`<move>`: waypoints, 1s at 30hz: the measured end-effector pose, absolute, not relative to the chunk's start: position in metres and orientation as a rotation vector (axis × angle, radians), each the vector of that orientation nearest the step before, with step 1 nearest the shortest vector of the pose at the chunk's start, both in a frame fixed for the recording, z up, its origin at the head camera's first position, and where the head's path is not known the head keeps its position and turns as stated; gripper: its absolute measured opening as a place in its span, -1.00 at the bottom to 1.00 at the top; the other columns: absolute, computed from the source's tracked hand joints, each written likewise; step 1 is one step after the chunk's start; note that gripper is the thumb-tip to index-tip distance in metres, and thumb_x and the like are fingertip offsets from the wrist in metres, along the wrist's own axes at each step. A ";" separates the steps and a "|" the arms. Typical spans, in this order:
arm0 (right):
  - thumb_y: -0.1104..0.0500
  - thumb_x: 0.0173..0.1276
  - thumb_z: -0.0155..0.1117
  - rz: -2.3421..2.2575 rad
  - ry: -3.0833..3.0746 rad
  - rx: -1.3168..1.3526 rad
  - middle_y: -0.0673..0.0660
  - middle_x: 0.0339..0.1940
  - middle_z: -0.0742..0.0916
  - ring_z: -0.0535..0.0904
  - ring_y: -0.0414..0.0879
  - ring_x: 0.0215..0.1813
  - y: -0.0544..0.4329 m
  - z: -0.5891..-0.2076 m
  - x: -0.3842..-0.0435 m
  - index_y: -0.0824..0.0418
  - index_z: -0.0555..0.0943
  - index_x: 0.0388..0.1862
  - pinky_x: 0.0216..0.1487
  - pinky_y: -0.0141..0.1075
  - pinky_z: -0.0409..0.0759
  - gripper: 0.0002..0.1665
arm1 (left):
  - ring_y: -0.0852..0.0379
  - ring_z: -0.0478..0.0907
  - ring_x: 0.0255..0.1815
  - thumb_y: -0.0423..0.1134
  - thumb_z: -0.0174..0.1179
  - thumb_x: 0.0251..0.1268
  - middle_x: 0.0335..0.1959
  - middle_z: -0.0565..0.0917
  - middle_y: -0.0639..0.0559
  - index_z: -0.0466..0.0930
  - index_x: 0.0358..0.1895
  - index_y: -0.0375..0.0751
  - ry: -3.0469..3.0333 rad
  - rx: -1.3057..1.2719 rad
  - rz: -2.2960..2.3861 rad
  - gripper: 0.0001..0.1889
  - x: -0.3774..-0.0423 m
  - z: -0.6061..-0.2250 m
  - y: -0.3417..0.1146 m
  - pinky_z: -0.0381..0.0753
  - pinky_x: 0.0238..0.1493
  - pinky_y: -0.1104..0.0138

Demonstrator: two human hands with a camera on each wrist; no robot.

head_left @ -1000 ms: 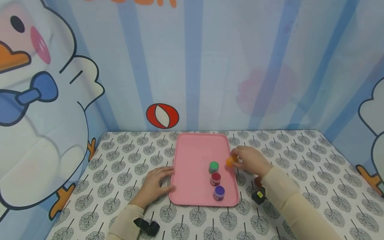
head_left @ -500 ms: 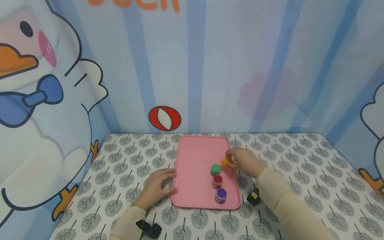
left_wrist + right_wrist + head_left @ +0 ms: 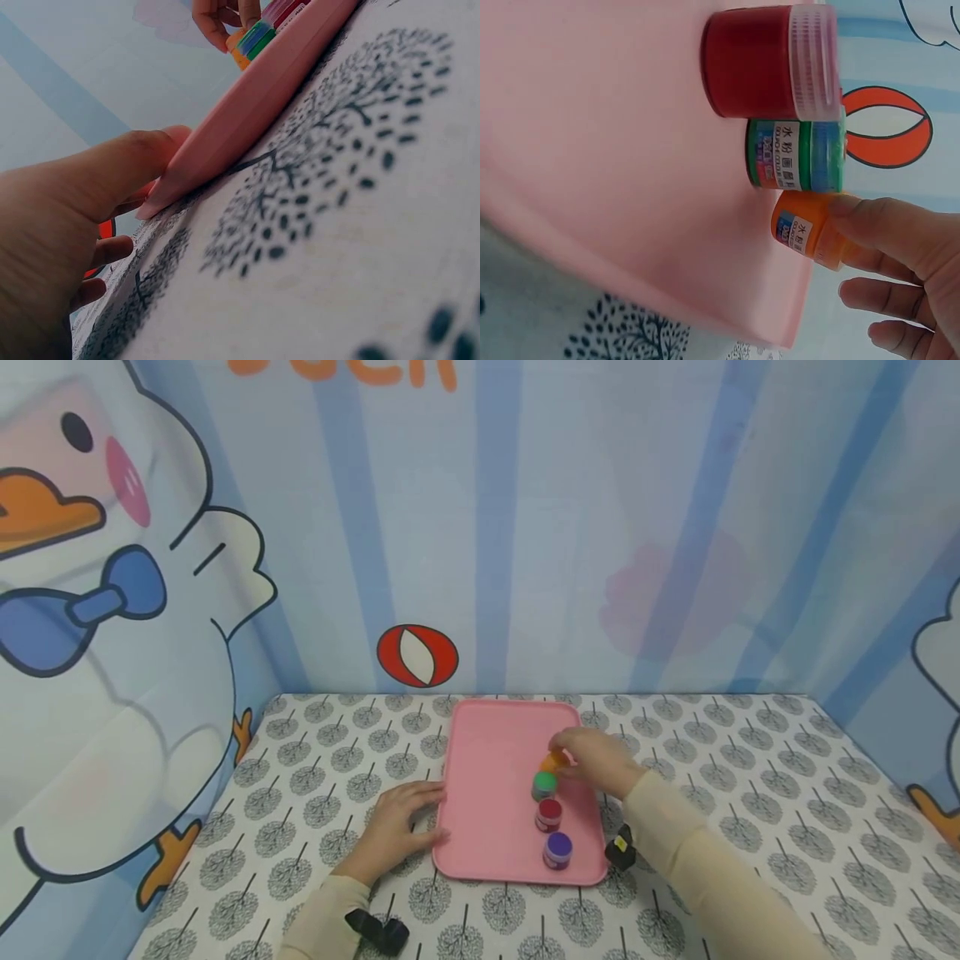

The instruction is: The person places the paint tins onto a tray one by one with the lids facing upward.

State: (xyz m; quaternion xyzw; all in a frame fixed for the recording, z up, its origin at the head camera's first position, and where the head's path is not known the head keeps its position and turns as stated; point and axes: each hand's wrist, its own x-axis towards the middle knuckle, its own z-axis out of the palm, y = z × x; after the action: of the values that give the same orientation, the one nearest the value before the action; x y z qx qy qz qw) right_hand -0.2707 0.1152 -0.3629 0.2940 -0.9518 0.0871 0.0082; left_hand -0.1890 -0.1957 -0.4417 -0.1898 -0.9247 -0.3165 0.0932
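Thumb and fingers of my right hand (image 3: 598,762) pinch an orange gouache paint jar (image 3: 796,222) near its lid. The jar tilts and is just beyond the green paint jar (image 3: 544,786), close to or touching it; whether its base meets the tray is unclear. Nearer me follow a red jar (image 3: 549,815) and a purple jar (image 3: 557,851), roughly in line and upright on the pink tray (image 3: 491,735). My left hand (image 3: 399,824) rests at the tray's left rim, thumb and fingertips touching it. Its thumb lies against the rim in the left wrist view.
The tray lies on a tree-patterned tablecloth (image 3: 315,810). Behind the table hangs a striped cloth backdrop (image 3: 555,568) with cartoon ducks and a red ball. Black wrist devices sit on both sleeves.
My right hand has carried the orange jar leftward from the tray's right rim to beside the green jar. The left hand stays at the rim; the whole view shifts slightly.
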 end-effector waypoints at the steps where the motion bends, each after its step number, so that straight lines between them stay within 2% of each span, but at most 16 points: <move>1: 0.14 0.12 0.45 0.268 -2.978 0.919 0.07 -0.19 0.75 0.66 -0.04 -0.09 0.114 -0.363 -0.271 0.19 0.64 -0.08 0.08 -0.12 0.64 -0.63 | -0.12 0.39 0.35 -0.05 0.43 -0.01 0.26 0.56 0.01 0.60 0.12 -0.14 -2.744 -0.565 -0.938 -0.44 -0.189 -0.442 -0.196 0.20 0.42 -0.15; 14: 0.14 0.10 0.46 0.258 -2.954 0.959 0.12 -0.11 0.75 0.67 0.00 -0.05 0.107 -0.367 -0.276 0.22 0.63 -0.04 0.10 -0.10 0.63 -0.58 | -0.12 0.38 0.36 -0.03 0.43 -0.01 0.27 0.55 0.02 0.59 0.13 -0.13 -2.755 -0.564 -0.937 -0.43 -0.190 -0.442 -0.196 0.18 0.43 -0.14; 30: 0.14 0.12 0.45 0.279 -2.956 0.976 0.08 -0.12 0.75 0.66 -0.03 -0.07 0.102 -0.371 -0.283 0.18 0.65 -0.08 0.05 -0.14 0.65 -0.64 | -0.12 0.40 0.34 -0.04 0.42 0.00 0.26 0.56 0.03 0.61 0.11 -0.12 -2.729 -0.569 -0.939 -0.45 -0.191 -0.445 -0.196 0.21 0.41 -0.15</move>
State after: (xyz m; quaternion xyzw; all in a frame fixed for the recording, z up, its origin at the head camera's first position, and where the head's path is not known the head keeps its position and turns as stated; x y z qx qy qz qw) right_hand -0.2832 0.1019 -0.3712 0.3121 -0.9458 0.0891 0.0081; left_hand -0.1911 -0.1959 -0.4453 -0.1924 -0.9231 -0.3178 0.0997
